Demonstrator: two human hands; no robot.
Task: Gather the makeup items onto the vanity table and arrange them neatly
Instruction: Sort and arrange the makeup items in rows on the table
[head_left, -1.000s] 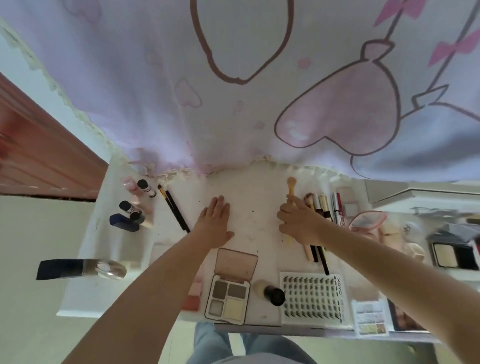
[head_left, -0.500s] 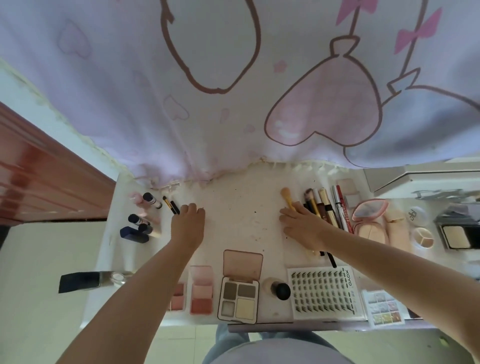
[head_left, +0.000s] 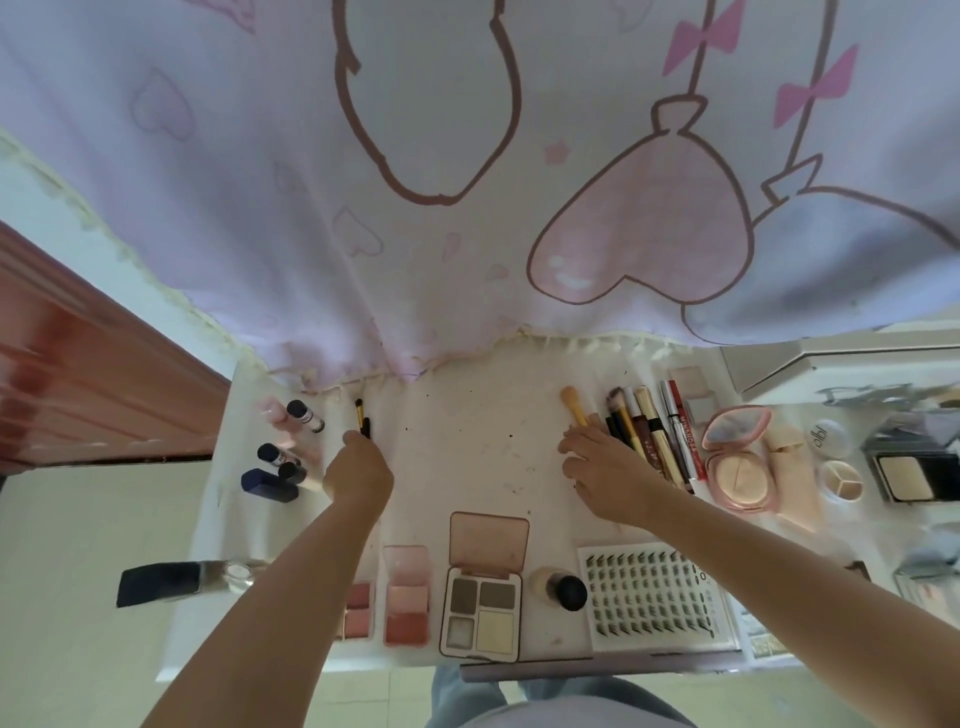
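The white vanity table (head_left: 467, 447) carries makeup in groups. My left hand (head_left: 358, 470) is closed in a fist over the lower ends of two thin black brushes (head_left: 362, 418) at the back left. Beside it stand small black-capped bottles (head_left: 304, 415) and a blue lipstick case (head_left: 270, 486). My right hand (head_left: 608, 467) lies flat, fingers apart, on the handle of a wooden powder brush (head_left: 573, 402), beside a row of pencils and brushes (head_left: 649, 431). Along the front edge sit blush palettes (head_left: 406, 597), an open eyeshadow palette (head_left: 483, 597), a black-capped bottle (head_left: 561, 592) and a lash tray (head_left: 654, 603).
A pink-printed cloth (head_left: 467, 182) hangs over the table's back edge. An open pink compact (head_left: 735, 457), small round pots (head_left: 839, 480) and a black compact (head_left: 909, 473) fill the right side. A dark-capped perfume bottle (head_left: 171, 579) lies at the left edge. A brown door (head_left: 78, 374) stands left.
My left hand slid from the table's middle to the two thin brushes at the back left and closed on them. My right hand let go of the wooden brush and flattened.
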